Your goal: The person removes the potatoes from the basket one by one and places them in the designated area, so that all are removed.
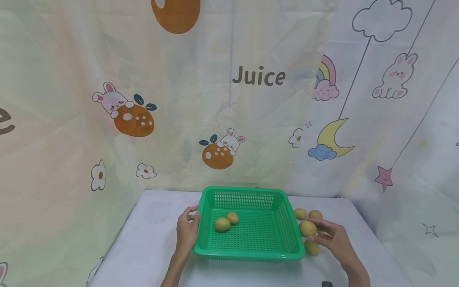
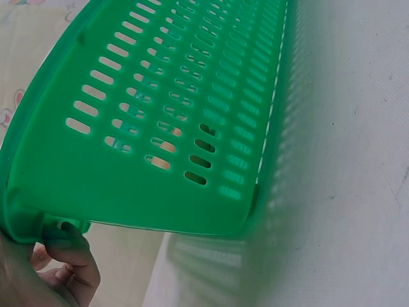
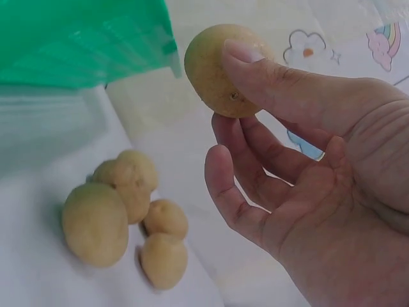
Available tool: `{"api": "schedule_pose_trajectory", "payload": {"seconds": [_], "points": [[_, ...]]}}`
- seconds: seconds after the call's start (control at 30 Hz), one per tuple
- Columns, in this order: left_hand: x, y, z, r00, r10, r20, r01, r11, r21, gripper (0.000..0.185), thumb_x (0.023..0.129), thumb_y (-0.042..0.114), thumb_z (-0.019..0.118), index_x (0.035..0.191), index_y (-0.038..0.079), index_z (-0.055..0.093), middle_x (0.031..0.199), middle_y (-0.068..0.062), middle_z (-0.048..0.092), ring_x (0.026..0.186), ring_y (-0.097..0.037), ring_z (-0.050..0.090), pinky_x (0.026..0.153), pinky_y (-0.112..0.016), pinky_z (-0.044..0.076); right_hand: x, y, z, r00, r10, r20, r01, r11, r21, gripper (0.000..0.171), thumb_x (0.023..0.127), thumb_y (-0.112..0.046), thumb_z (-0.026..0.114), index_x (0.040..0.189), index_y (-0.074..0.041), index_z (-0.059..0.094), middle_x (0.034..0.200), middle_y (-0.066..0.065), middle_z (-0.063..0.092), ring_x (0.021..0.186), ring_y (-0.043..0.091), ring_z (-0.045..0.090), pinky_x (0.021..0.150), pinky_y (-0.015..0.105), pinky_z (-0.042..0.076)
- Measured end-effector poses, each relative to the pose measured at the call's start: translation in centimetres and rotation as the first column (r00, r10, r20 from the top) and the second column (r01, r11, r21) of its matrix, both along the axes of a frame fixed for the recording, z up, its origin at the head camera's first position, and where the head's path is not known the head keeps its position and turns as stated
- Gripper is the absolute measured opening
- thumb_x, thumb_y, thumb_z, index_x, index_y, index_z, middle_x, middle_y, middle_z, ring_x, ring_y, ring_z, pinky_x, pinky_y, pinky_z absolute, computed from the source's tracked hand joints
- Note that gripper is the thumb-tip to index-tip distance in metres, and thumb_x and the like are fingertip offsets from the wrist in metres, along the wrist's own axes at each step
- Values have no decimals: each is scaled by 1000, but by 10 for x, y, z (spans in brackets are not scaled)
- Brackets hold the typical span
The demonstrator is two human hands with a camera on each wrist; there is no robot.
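Note:
A green slotted plastic basket stands on the white table, with two small yellow-brown potatoes lying in its left half. My left hand grips the basket's left rim, and in the left wrist view its fingers curl under the rim. To the right of the basket, my right hand pinches one potato between thumb and fingers, lifted just off the table. The right wrist view shows that potato under my thumb. Several more potatoes lie loose beside the basket's right side.
The table is covered with a white cloth. A cartoon-printed curtain hangs right behind it and along both sides. Loose potatoes lie by the basket's right wall, and one sits near its front right corner.

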State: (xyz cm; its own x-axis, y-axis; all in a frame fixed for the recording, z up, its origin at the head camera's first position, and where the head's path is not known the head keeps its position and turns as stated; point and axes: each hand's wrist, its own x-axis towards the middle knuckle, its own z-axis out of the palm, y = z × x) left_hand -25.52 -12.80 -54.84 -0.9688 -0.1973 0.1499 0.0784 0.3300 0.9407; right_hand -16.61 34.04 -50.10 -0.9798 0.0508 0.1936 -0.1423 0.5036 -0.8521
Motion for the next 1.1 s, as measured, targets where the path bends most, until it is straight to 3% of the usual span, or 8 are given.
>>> {"api": "schedule_pose_trajectory", "payload": {"seconds": [0.4, 0.67, 0.97, 1.1], "points": [[2, 2, 0, 1000, -11, -6, 11, 1000, 3, 33, 112, 14, 58, 142, 3, 68, 97, -15, 76, 75, -17, 76, 63, -27, 55, 8, 21, -20, 995, -18, 95, 19, 1000, -14, 55, 91, -13, 88, 140, 2, 69, 121, -19, 76, 103, -6, 69, 84, 26, 63], [2, 1, 1, 1000, 12, 7, -12, 1000, -13, 33, 112, 14, 59, 142, 4, 68, 99, -16, 76, 76, -17, 74, 64, -27, 55, 12, 31, -29, 994, -31, 109, 38, 998, -56, 58, 90, -6, 87, 141, 11, 64, 121, -26, 75, 107, -15, 65, 85, 24, 62], [2, 1, 1, 1000, 9, 14, -9, 1000, -8, 33, 112, 14, 59, 142, 3, 67, 99, -16, 76, 75, -17, 75, 64, -27, 56, 17, 38, -34, 979, -66, 193, 73, 997, -30, 61, 92, -12, 86, 146, 5, 63, 128, -21, 75, 105, -13, 65, 87, 24, 60], [1, 1, 1, 1000, 7, 14, -7, 1000, -6, 33, 112, 15, 59, 142, 4, 67, 99, -16, 76, 76, -17, 75, 64, -28, 56, 19, 43, -39, 972, -77, 223, 84, 996, -21, 61, 92, -12, 87, 146, 5, 63, 123, -25, 74, 104, -13, 65, 88, 23, 60]]}}
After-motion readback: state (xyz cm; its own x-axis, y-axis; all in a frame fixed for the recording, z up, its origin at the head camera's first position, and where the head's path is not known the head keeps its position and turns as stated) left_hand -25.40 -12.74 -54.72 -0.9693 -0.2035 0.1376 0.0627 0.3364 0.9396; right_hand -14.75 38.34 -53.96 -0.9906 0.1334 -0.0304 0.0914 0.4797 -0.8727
